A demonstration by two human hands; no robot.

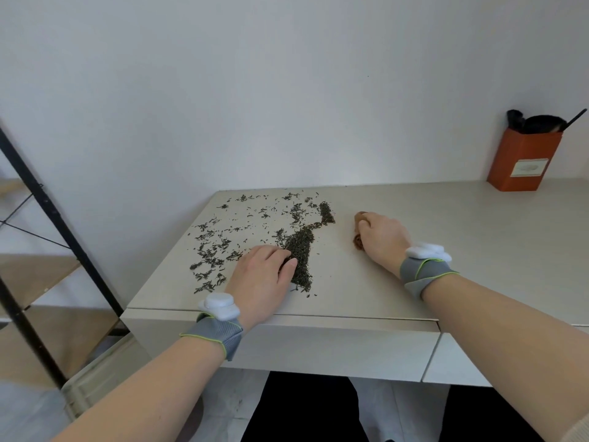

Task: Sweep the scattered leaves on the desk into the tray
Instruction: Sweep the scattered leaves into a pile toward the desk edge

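White desk (pixel 446 224), white wall; left hand (pixel 259 279) flat on leaves (pixel 299 250); right hand (pixel 382 240) clamped on brown object (pixel 359 242).

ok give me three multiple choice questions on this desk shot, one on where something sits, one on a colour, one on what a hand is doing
1. Where does the box stand?
A. far right of the desk, by the wall
B. front left corner
C. on the floor

2. What colour is the box?
A. blue
B. orange
C. white

3. What is the right hand doing?
A. resting flat and empty
B. raised in the air
C. closed over a small brown object

Answers:
1 A: the box stands at the desk's far right, against the wall.
2 B: its sides are orange.
3 C: the right hand covers a brown object, while the left hand lies by the leaves.
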